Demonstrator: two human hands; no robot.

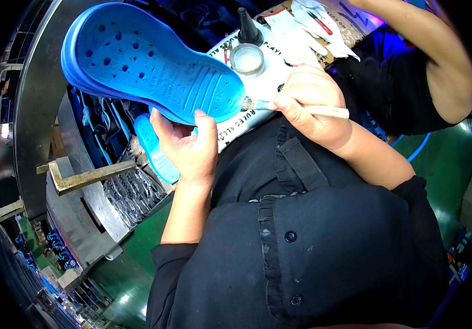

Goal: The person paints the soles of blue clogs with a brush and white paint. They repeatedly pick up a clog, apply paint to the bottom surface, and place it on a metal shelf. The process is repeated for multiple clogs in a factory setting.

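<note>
A blue foam shoe sole (137,66) with round holes and ridges at one end is held up by my left hand (187,143), thumb and fingers pinching its lower edge. My right hand (318,104) is closed round the pale handle of a small brush (262,105). The brush's bristles touch the sole's rounded end. Just beyond, on a white printed cloth over my lap, stand an open round jar (247,60) of pale contents and a black cone-tipped bottle (249,30).
White gloves (302,27) lie past the jar. Another blue sole (155,151) rests left of my left hand, near a wooden-edged frame (90,176) and a metal machine edge (35,109). Another person's bare arm (428,44) reaches in at upper right. The floor (129,293) is green.
</note>
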